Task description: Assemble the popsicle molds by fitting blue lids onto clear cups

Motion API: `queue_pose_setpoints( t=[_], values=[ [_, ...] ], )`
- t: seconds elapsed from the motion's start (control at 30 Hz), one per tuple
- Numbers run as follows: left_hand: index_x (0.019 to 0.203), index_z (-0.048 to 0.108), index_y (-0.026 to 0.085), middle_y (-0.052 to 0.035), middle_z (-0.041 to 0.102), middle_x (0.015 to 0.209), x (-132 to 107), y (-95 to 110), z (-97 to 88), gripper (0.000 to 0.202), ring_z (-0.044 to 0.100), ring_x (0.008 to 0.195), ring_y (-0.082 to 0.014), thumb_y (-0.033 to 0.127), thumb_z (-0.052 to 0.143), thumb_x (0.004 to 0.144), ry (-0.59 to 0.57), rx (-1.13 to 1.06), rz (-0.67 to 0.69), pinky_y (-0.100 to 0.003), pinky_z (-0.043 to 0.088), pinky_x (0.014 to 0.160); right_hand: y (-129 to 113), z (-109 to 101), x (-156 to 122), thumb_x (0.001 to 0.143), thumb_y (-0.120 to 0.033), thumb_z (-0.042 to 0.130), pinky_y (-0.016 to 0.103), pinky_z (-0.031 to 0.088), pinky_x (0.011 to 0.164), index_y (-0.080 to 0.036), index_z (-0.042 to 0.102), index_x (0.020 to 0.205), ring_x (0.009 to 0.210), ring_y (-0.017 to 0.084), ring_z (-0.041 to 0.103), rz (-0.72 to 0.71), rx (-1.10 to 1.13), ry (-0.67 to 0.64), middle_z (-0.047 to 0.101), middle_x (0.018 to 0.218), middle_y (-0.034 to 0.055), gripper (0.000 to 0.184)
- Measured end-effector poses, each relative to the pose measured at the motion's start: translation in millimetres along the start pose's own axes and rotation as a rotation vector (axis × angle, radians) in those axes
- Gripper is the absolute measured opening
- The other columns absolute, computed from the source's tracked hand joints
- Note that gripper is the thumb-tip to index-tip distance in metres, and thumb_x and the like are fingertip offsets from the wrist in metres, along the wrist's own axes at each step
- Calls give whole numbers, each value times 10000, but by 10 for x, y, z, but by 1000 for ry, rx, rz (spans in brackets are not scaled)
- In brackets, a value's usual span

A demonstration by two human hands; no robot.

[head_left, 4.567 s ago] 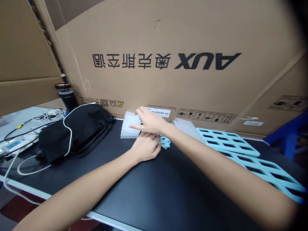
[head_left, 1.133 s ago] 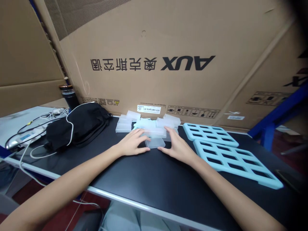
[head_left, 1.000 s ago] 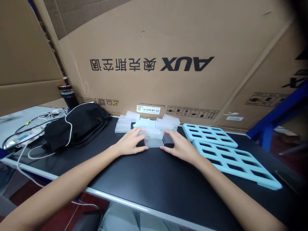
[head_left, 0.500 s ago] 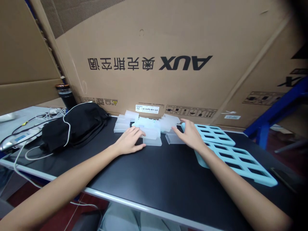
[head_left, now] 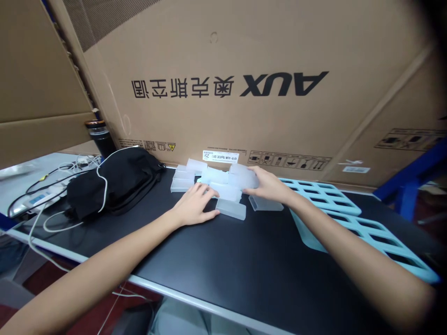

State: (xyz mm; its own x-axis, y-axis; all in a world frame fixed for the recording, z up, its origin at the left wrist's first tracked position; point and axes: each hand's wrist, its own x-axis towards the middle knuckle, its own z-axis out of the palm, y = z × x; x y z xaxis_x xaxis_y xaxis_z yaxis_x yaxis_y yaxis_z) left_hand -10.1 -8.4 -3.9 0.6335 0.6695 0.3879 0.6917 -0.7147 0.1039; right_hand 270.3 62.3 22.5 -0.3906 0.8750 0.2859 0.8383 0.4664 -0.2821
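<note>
A pile of frosted, translucent plastic boxes lies at the back of the black table. My right hand (head_left: 268,184) is closed round the right end of a frosted plastic box (head_left: 240,176) on top, thumb in front and fingers behind. My left hand (head_left: 196,204) lies palm down at the pile's front left, its thumb apart from its fingers; the fingertips touch or nearly touch the boxes. Near that thumb sits a single box (head_left: 231,209). Another box (head_left: 266,204) lies below my right hand, and stacked boxes (head_left: 183,179) stand behind my left hand.
Two light-blue slotted racks (head_left: 384,239) lie at the right, partly behind my right forearm. A black bag (head_left: 113,181) with white cables and a dark bottle (head_left: 101,137) occupy the left. A large cardboard box (head_left: 223,121) walls off the back.
My right hand has moved left to the pile and closed on a frosted box. The box by my left thumb has shifted and turned towards the front. The camera view has shifted slightly.
</note>
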Motion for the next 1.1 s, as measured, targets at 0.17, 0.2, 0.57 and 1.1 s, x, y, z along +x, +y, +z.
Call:
queue_pose_setpoints(
  t=[0.17, 0.2, 0.57, 1.1],
  values=[
    [1169, 538, 214, -90, 536, 1062, 0, 10, 3, 452, 481, 1024, -269, 554, 538, 870, 8, 21, 5, -414, 441, 906, -93, -16, 111, 719, -453, 652, 458, 480, 899, -151, 578, 1169, 1068, 326, 604, -35, -81, -13, 649, 1163, 138, 547],
    [1184, 535, 208, -91, 536, 1055, 2, 10, 3, 470, 483, 1017, -267, 558, 537, 870, 11, 24, 11, -413, 439, 910, -105, -12, 128, 715, -457, 657, 449, 488, 872, -157, 588, 1142, 1024, 316, 616, -41, -79, -3, 664, 1110, 127, 526],
    [1238, 529, 223, -85, 551, 1052, 5, -11, 24, 485, 489, 990, -257, 551, 533, 880, 19, 8, 35, -396, 433, 895, -187, 212, 280, 627, -224, 652, 429, 532, 784, -156, 568, 1134, 961, 275, 604, -70, 131, 101, 517, 1175, 147, 519],
    [1117, 532, 222, -47, 614, 960, 9, 3, 11, 550, 540, 984, -263, 624, 647, 761, 119, -60, -103, -401, 452, 825, -207, 110, -200, 822, -405, 585, 493, 436, 964, -225, 585, 1095, 1134, 294, 497, -269, 76, 215, 511, 1163, 113, 327]
  ],
)
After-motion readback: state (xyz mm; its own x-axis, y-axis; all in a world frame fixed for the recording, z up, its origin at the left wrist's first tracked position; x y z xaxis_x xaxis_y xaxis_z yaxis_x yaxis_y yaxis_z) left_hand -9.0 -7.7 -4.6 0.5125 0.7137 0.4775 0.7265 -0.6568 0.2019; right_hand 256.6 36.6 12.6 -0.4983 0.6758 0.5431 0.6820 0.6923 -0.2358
